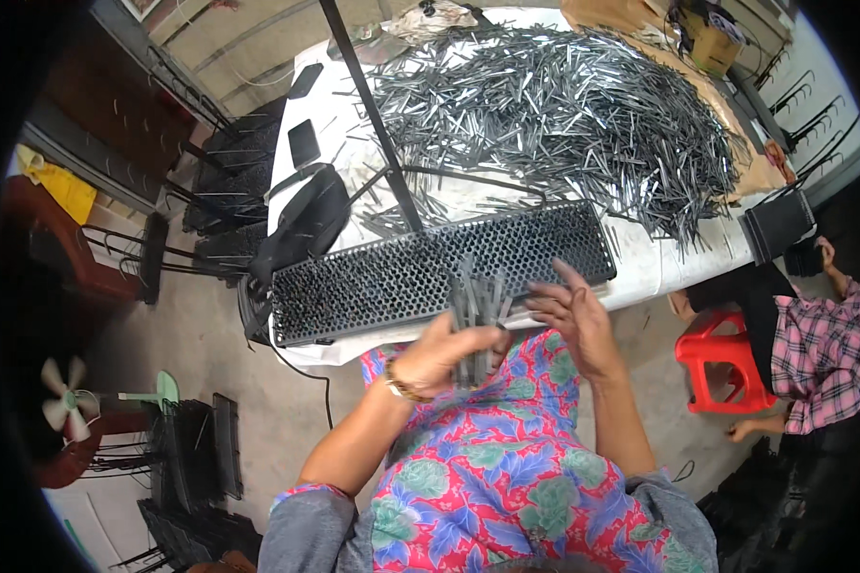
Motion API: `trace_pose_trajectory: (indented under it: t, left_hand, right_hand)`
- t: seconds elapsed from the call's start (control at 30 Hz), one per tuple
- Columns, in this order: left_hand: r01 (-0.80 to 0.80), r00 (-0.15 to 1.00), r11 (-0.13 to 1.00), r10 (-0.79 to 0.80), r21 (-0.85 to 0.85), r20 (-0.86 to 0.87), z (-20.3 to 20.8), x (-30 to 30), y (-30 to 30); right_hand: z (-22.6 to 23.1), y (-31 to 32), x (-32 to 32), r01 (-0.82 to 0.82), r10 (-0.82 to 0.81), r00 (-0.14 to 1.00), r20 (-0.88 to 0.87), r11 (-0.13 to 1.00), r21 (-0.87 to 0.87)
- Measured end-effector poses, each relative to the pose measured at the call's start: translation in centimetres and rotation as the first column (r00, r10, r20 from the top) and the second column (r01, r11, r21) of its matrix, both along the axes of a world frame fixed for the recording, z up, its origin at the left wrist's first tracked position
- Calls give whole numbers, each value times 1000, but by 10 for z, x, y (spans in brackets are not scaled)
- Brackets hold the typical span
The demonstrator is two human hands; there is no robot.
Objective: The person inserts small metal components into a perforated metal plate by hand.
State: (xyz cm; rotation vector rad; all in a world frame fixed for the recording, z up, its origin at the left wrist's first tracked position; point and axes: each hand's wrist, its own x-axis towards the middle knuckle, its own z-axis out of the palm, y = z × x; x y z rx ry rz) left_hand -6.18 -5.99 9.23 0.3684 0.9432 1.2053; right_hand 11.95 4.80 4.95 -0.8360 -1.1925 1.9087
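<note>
My left hand [441,358], with a bracelet or watch at the wrist, is wrapped round a bundle of thin grey strips [479,304]. The strips stand roughly upright, their upper ends fanned out in front of the tray's near edge. To the right of the bundle is my right hand [580,320], fingers spread and holding nothing that I can see. Just beyond both hands lies a long black perforated tray [373,280], its face full of small round holes. A large heap of similar dark strips [564,105] covers the table's far part.
A black pole [363,91] rises behind the tray. On the white table [334,205] are a phone [304,143] and a black bag [306,224]. At right, a person in a checked shirt [822,358] is beside a red stool [721,358]. A fan [67,399] stands left.
</note>
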Motion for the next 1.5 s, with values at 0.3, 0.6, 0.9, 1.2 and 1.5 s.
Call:
trace_pose_trajectory:
  t: [0.3, 0.6, 0.9, 1.2, 1.5]
  left_hand:
    - [281, 940, 959, -281, 28, 194, -53, 37, -18]
    - [241, 958, 970, -235, -21, 163, -73, 45, -22]
    - [201, 971, 978, -191, -60, 141, -73, 33, -11]
    - [121, 959, 990, -99, -68, 265, -95, 23, -1]
    - [45, 965, 991, -10, -127, 263, -105, 25, 5]
  right_hand:
    - [-18, -23, -23, -222, 226, 974, 3, 958, -179]
    - [-26, -27, -14, -157, 159, 987, -11, 962, -221]
    - [-19, 5, -15, -241, 230, 942, 245, 970, 15]
    - [-20, 60, -48, 11, -182, 936, 300, 871, 492]
    - [-38, 65, -61, -199, -379, 867, 324, 333, 922]
